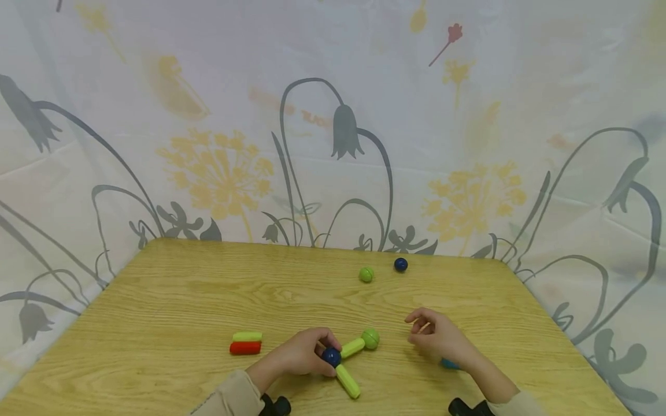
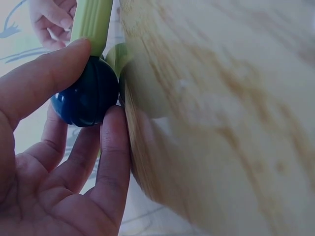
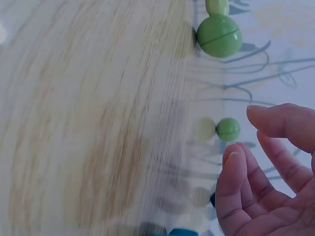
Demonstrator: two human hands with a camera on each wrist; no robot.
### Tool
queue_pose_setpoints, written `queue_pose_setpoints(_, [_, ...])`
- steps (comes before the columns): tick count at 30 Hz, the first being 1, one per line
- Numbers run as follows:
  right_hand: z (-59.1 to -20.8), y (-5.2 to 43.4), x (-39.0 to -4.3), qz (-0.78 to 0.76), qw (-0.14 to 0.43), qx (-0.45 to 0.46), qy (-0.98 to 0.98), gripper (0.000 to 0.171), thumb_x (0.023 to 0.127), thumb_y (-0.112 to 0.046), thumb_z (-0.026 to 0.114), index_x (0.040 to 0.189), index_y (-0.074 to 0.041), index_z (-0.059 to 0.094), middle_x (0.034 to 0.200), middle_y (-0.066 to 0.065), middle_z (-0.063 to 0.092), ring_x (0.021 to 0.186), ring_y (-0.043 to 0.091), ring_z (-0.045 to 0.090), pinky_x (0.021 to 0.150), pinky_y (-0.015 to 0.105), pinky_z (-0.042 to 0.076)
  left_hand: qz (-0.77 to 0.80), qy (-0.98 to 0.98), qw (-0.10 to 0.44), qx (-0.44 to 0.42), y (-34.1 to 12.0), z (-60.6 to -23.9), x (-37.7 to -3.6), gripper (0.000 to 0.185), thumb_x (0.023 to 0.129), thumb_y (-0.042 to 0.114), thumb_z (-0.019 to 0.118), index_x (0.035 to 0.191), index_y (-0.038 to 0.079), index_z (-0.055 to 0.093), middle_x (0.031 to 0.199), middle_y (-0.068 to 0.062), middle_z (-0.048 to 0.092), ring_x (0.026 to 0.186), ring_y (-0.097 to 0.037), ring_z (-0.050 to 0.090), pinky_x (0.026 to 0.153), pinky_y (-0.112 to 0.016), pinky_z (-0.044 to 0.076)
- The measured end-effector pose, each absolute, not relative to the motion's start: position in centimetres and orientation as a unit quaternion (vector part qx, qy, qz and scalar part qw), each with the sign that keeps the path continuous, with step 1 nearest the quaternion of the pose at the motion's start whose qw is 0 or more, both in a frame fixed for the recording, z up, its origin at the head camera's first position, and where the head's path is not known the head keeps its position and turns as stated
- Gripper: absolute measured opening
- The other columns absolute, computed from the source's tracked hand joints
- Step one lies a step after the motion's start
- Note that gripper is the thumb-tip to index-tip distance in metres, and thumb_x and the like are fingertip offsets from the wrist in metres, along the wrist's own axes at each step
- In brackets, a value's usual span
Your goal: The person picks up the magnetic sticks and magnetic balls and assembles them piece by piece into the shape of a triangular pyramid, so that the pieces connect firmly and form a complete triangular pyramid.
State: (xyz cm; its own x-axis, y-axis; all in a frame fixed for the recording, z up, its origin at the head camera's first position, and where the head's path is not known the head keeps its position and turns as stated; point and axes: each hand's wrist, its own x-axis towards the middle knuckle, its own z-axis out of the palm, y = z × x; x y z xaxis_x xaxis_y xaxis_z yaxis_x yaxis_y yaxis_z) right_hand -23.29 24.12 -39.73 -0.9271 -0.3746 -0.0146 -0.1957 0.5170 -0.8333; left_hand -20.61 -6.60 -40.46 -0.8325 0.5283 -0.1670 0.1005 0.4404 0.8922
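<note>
My left hand [image 1: 299, 355] pinches the dark blue ball [image 1: 330, 356] joining two lime rods [image 1: 348, 381], near table [image 1: 182, 300] front edge. Right hand [image 1: 437, 338] hovers w/ fingers loosely curled, holding nothing. Red rod [image 1: 245, 347] lies left.
</note>
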Motion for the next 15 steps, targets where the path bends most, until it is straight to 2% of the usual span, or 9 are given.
queue_pose_setpoints(8, [-39.6, 26.2, -22.4, -0.473, 0.095, -0.142, 0.864, 0.035, 0.086, -0.009, 0.067, 0.113, 0.008, 0.054, 0.087, 0.009, 0.054, 0.073, 0.024, 0.056, 0.062, 0.033, 0.050, 0.494, 0.821, 0.215, 0.189, -6.7, -40.6, -20.6, 0.030, 0.075, 0.000, 0.076, 0.097, 0.011, 0.060, 0.098, -0.001, 0.054, 0.084, -0.018, 0.053, 0.074, -0.037, 0.047])
queue_pose_setpoints(15, [-39.6, 27.5, -21.7, -0.448, 0.074, -0.119, 0.883, 0.033, 0.085, -0.011, 0.068, 0.111, 0.005, 0.056, 0.089, 0.008, 0.056, 0.076, 0.021, 0.056, 0.064, 0.030, 0.049, 0.497, 0.819, 0.212, 0.191, -6.7, -40.6, -20.6, 0.030, 0.074, 0.000, 0.076, 0.097, 0.011, 0.060, 0.098, -0.001, 0.054, 0.084, -0.018, 0.053, 0.074, -0.036, 0.047])
